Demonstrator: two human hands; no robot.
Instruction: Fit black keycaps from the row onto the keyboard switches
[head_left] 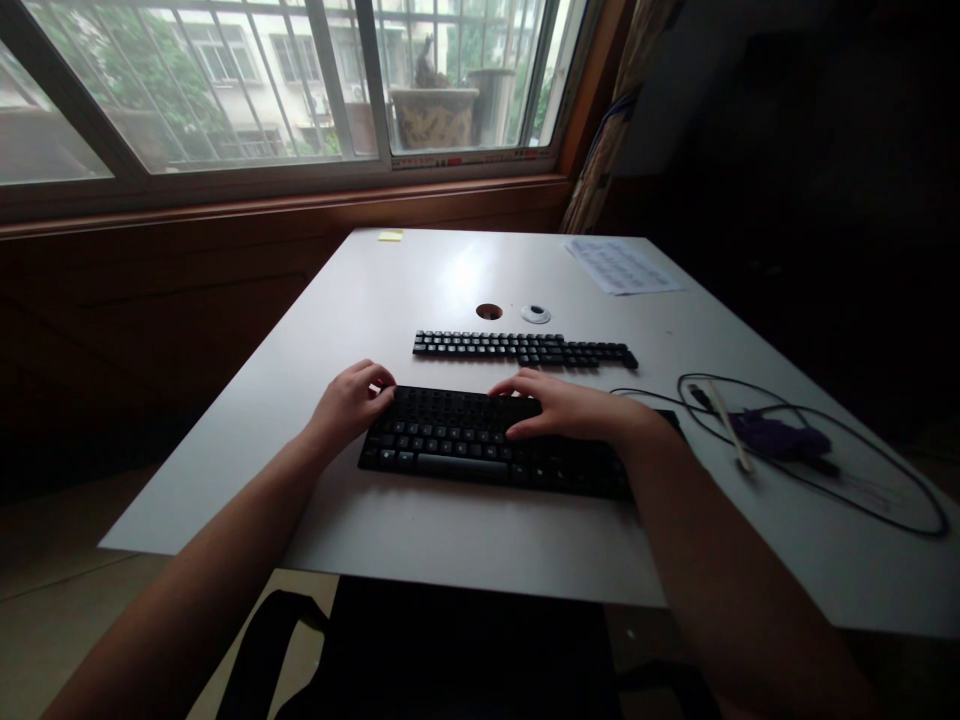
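A black keyboard (461, 467) lies on the white desk in front of me. Its lower rows carry keycaps, while the upper rows look bare. My left hand (351, 402) has its fingers curled at the keyboard's far left corner, thumb and fingertips closed on the edge. Over the middle right of the board rests my right hand (570, 405), thumb and forefinger apart, with no object visible between them; its palm and wrist cover part of the right side. Just behind the keyboard, loose black keycaps (480, 346) are laid out in rows.
On the right, a looped black cable (757, 385) surrounds a purple item (780, 435) and a thin pale stick (727, 425). Farther back are a round desk hole (489, 312), a white ring-shaped cover (535, 314), printed papers (622, 266) and a yellow note (391, 236).
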